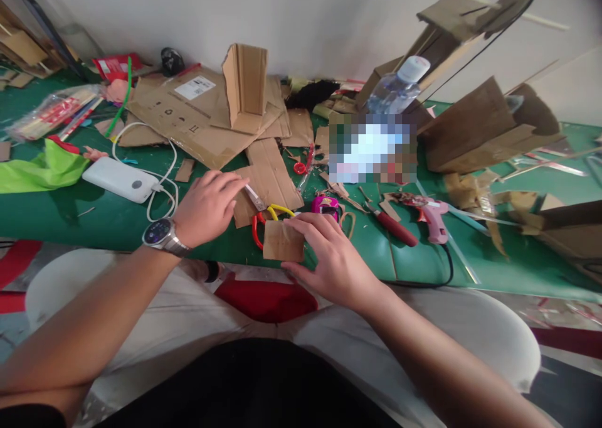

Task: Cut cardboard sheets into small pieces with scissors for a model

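Observation:
My left hand point(207, 205), wearing a watch at the wrist, is closed with its fingers curled at one end of a slim silvery-white tool point(254, 197) that looks like a box cutter. The tool's far end points down to the right over a cardboard strip point(277, 174). Between the thumb and fingers of my right hand point(332, 255) is a small square of cardboard point(283, 241), held near the table's front edge. Just behind that square lie scissors with a red handle loop point(258, 230) and a yellow one point(281, 211), partly covered. A pink tape measure point(328, 207) sits beyond my right fingers.
Right of my hand are a red-handled screwdriver point(397, 228) and a pink glue gun point(435, 219) with a black cord. A white power bank point(120, 178) with its cable lies left. Behind stand a folded cardboard piece point(248, 89), a bottle point(395, 89) and cardboard structures point(489, 127).

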Demonstrator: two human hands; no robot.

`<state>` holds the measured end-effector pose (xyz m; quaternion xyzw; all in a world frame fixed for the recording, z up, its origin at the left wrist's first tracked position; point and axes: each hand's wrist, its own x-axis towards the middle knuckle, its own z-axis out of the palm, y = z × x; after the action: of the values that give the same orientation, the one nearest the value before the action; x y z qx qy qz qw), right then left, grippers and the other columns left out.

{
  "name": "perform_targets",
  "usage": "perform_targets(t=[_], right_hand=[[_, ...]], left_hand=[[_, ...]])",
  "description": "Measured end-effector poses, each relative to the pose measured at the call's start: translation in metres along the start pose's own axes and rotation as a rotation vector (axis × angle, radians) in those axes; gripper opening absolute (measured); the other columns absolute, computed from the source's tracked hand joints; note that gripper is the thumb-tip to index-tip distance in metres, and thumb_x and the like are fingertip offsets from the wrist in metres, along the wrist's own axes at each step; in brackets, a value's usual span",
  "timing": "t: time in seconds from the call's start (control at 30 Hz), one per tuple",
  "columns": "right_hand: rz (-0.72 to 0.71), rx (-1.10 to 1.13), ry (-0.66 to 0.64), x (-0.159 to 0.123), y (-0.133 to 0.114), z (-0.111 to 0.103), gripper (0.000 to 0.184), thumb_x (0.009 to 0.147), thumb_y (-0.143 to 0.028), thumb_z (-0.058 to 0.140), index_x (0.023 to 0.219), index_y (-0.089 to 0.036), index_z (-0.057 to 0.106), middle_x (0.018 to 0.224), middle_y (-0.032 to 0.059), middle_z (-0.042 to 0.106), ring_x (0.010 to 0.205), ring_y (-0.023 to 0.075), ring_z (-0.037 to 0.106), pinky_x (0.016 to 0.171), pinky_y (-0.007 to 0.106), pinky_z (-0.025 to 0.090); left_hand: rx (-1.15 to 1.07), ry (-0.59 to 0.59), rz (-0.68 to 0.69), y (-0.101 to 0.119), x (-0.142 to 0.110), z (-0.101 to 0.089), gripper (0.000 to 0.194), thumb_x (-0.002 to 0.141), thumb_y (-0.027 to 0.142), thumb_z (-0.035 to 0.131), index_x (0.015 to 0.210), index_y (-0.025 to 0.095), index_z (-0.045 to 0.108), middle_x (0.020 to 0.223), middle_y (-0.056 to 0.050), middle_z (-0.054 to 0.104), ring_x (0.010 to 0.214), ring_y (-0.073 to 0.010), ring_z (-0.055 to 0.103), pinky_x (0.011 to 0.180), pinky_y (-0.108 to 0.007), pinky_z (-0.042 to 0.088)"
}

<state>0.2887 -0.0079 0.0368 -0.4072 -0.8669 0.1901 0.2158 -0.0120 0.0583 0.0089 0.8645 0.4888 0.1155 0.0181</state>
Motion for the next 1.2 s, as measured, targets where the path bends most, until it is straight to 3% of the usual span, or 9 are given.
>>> perform_targets(t=[0.13, 0.33, 0.47, 0.77, 0.93, 1.03, 1.2], right_hand=[[-0.007, -0.008, -0.033, 0.0, -0.002, 0.003, 0.066, 0.093, -0.026, 0.086, 0.151, -0.017, 0.056, 0.144, 0.0212, 0.066, 0.131, 0.0414, 0.063, 0.113, 0.066, 0.057], [-0.032, 0.015, -0.054, -0.004, 0.0, 0.013, 0.076, 0.087, -0.024, 0.09, 0.154, -0.016, 0.056, 0.143, 0.0224, 0.065, 0.138, 0.0437, 0.06, 0.116, 0.069, 0.056], [-0.096, 0.028, -0.058, -0.005, 0.0, 0.022, 0.08, 0.087, -0.03, 0.092, 0.156, -0.015, 0.055, 0.141, 0.0222, 0.067, 0.147, 0.0469, 0.052, 0.122, 0.075, 0.048], [0.009, 0.241, -0.123, -0.001, -0.004, 0.032, 0.07, 0.086, -0.03, 0.094, 0.147, -0.015, 0.064, 0.142, 0.0216, 0.063, 0.133, 0.0372, 0.066, 0.115, 0.058, 0.058], [0.082, 0.416, -0.035, 0.004, -0.003, 0.036, 0.064, 0.086, -0.026, 0.094, 0.143, -0.019, 0.067, 0.145, 0.0184, 0.06, 0.136, 0.0321, 0.065, 0.117, 0.051, 0.056], [0.075, 0.525, 0.028, 0.005, -0.001, 0.04, 0.062, 0.086, -0.033, 0.094, 0.14, -0.022, 0.067, 0.142, 0.0159, 0.061, 0.135, 0.0312, 0.064, 0.117, 0.05, 0.054], [0.103, 0.767, 0.158, 0.002, 0.003, 0.045, 0.065, 0.086, -0.057, 0.09, 0.136, -0.024, 0.063, 0.129, 0.0118, 0.062, 0.121, 0.0291, 0.066, 0.105, 0.045, 0.058]], left_hand=[[-0.016, -0.043, 0.106, 0.007, 0.006, 0.017, 0.059, 0.104, 0.01, 0.045, 0.161, 0.019, 0.057, 0.167, -0.013, 0.059, 0.156, -0.045, 0.041, 0.115, -0.068, 0.045], [-0.056, -0.044, 0.118, 0.004, 0.012, 0.023, 0.033, 0.108, 0.018, 0.05, 0.125, 0.021, 0.077, 0.129, -0.016, 0.075, 0.133, -0.0396, 0.058, 0.11, -0.062, 0.046], [-0.077, -0.029, 0.161, 0.002, 0.009, 0.022, 0.027, 0.109, 0.022, 0.051, 0.12, 0.023, 0.076, 0.125, -0.015, 0.076, 0.131, -0.0388, 0.058, 0.11, -0.06, 0.044], [-0.092, 0.03, 0.316, 0.013, 0.005, 0.011, 0.022, 0.112, 0.023, 0.051, 0.117, 0.021, 0.073, 0.12, -0.012, 0.079, 0.124, -0.0329, 0.065, 0.114, -0.056, 0.038], [-0.047, 0.131, 0.316, 0.017, 0.001, 0.005, 0.022, 0.112, 0.024, 0.056, 0.12, 0.026, 0.076, 0.12, -0.008, 0.081, 0.127, -0.0325, 0.063, 0.119, -0.058, 0.036], [-0.081, 0.235, 0.271, 0.018, -0.002, 0.004, 0.021, 0.111, 0.03, 0.06, 0.125, 0.03, 0.076, 0.123, -0.007, 0.081, 0.133, -0.0344, 0.06, 0.121, -0.058, 0.039], [-0.242, 0.448, 0.072, 0.011, 0.0, 0.012, 0.064, 0.107, 0.05, 0.064, 0.16, 0.019, 0.05, 0.149, -0.02, 0.067, 0.145, -0.0369, 0.054, 0.127, -0.056, 0.041]])
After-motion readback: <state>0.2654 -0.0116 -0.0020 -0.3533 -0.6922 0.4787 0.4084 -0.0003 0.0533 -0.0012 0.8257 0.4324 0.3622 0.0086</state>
